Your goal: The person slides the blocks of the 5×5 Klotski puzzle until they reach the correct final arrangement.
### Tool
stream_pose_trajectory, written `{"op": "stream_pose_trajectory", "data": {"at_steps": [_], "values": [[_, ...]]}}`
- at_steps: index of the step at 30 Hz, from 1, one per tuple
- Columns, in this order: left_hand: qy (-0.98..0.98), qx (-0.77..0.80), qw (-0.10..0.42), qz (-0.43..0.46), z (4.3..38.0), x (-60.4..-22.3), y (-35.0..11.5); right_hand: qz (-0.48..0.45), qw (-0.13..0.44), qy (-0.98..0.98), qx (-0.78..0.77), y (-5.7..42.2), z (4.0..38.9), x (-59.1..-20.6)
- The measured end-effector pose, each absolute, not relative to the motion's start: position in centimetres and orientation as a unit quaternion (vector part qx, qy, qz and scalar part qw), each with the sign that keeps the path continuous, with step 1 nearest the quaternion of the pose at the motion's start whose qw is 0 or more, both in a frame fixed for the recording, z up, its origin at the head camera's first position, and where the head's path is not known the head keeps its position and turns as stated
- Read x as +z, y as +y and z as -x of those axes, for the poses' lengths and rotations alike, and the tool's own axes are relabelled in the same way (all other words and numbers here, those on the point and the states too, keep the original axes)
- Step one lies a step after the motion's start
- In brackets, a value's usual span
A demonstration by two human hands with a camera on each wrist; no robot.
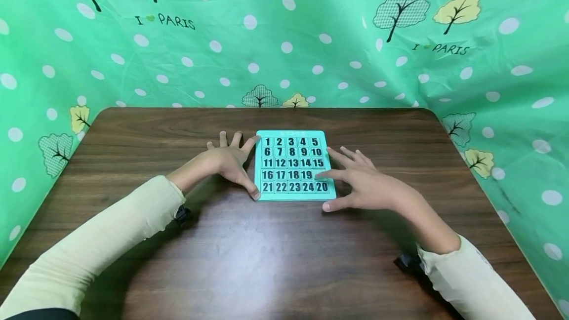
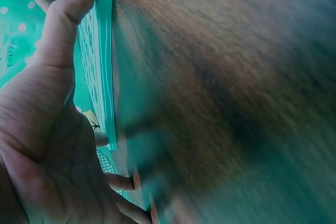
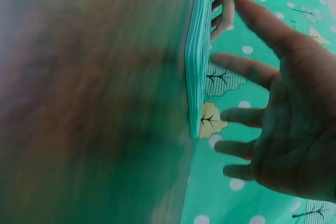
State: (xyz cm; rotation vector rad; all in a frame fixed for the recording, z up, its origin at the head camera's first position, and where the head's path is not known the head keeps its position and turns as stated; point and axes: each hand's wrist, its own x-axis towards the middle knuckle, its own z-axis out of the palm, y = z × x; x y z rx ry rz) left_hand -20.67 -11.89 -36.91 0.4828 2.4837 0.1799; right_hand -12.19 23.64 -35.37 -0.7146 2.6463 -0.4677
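A turquoise number sliding puzzle (image 1: 293, 194) with black numbers 1 to 24 lies flat on the table. Its tiles stand in rising order, and the right index fingertip covers the spot beside 19, above 20. My left hand (image 1: 228, 159) is spread along the left edge, thumb at the near corner and index finger at the far one. In the left wrist view, the thumb (image 2: 83, 1) rests on the puzzle's rim. My right hand (image 1: 369, 181) hovers over the right side with fingers spread. Its thumb extends beyond the near right corner, and its other fingers are loosely extended.
The dark wooden table (image 1: 231, 256) reaches back to a green dotted curtain (image 1: 284, 28) printed with trees. The curtain also hangs along both sides. Dark straps with small devices sit under the pale sleeves (image 1: 129, 216) at both wrists.
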Motion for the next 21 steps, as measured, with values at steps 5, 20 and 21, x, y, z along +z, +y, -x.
{"op": "stream_pose_trajectory", "data": {"at_steps": [5,20,21], "values": [[0.936,0.07,0.299,-0.173,20.7,-37.1,-12.3,0.271,0.187,0.926,-0.183,24.5,11.3,-35.7],[0.935,0.057,0.299,-0.181,21.9,-39.0,-12.1,0.248,0.175,0.937,-0.172,24.7,12.6,-35.8],[0.933,0.061,0.304,-0.181,21.8,-38.6,-12.1,0.247,0.175,0.937,-0.174,24.7,12.6,-35.7]]}}
